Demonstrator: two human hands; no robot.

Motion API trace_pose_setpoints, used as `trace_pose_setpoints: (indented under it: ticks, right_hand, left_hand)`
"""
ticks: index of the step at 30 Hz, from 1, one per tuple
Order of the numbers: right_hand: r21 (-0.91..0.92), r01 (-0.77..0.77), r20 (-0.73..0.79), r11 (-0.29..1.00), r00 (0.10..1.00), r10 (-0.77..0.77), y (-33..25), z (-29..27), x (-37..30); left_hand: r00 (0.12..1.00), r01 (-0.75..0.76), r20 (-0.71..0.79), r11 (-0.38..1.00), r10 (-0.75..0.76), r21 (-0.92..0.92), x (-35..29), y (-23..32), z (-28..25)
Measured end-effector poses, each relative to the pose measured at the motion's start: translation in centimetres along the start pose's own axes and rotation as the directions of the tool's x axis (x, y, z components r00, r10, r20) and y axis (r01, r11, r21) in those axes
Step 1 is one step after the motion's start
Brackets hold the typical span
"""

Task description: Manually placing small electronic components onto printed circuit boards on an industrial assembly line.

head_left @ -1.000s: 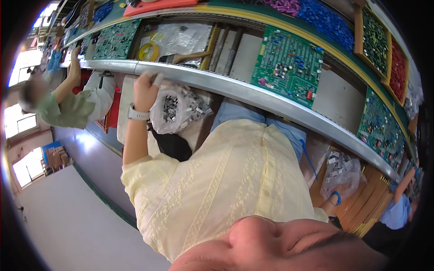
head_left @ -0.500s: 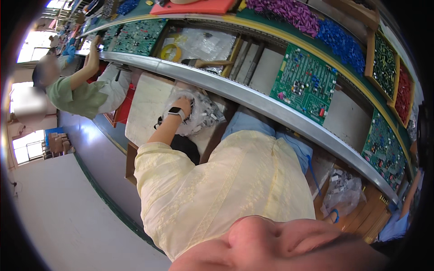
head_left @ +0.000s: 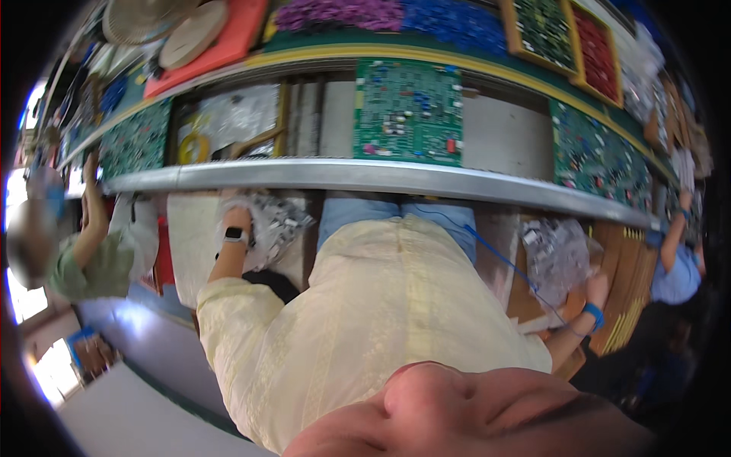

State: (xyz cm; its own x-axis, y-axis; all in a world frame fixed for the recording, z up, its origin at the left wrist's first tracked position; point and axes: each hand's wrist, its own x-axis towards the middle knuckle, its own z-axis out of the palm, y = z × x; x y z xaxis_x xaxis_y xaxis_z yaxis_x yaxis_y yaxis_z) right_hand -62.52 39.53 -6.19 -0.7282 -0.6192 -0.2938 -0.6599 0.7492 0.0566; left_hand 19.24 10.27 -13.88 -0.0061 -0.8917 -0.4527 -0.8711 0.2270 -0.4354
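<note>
My left hand, with a watch on its wrist, reaches into a clear plastic bag of small grey and white parts. The bag lies on a pale surface at my left, below the rail. The fingers of that hand are hidden among the plastic and parts. On my other side, my right hand, wearing a blue wrist strap with a cord, is beside a second clear bag of similar parts. Its fingers are too small and blurred to make out, and I cannot tell whether it touches the bag.
A metal rail crosses in front of me. Beyond it sits a green circuit board, with further boards left and right. Purple parts, blue parts and wooden trays line the back. Co-workers sit at both sides.
My view has turned, so the rail now runs nearly level. My right hand has come into view beside the right bag. The left hand stays in the left bag.
</note>
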Motion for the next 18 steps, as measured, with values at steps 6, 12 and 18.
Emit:
trace_pose_setpoints:
  ticks: [6,12,18]
  right_hand:
    - [0.869,0.455,-0.287,0.197,0.785,-0.549,-23.2,-10.2,-3.3]
    - [0.758,0.637,-0.222,0.138,0.452,-0.864,-36.8,-9.8,-0.6]
    - [0.877,0.473,-0.118,0.079,0.372,-0.921,-40.8,-9.0,0.1]
  left_hand:
    - [0.996,-0.01,-0.084,1.0,0.011,0.013,1.6,1.3,0.9]
    - [0.999,0.024,-0.025,1.0,-0.024,0.0,1.4,2.2,1.6]
    - [0.995,0.028,-0.088,0.991,-0.04,-0.134,-1.5,3.0,-2.2]
